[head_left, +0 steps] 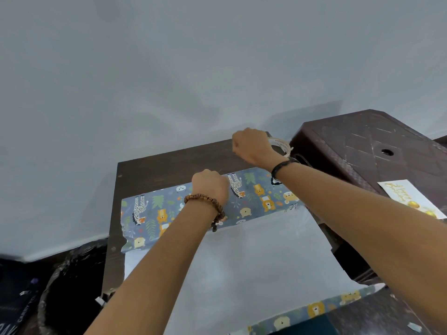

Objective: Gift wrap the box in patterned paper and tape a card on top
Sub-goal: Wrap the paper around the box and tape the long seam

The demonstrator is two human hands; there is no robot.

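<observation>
Left hand point(210, 187) fisted on paper point(154, 213) — right hand point(252, 147) grips tape point(281, 144)

Looking like a home room: plain pale grey painted wall point(169, 68) rising behind, dark wooden table point(174, 160) standing against it, brown plastic stool point(367, 146) sitting right.

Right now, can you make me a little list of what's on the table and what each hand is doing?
table: dark wood, against a pale wall
paper: animal-patterned wrapping paper, far edge folded over, white underside facing up
left hand: left hand curled, resting on the folded paper edge
right hand: right hand holds the tape roll at the table's far edge
card: card with gold lettering, lying on a brown plastic stool to the right
box: not visible
</observation>
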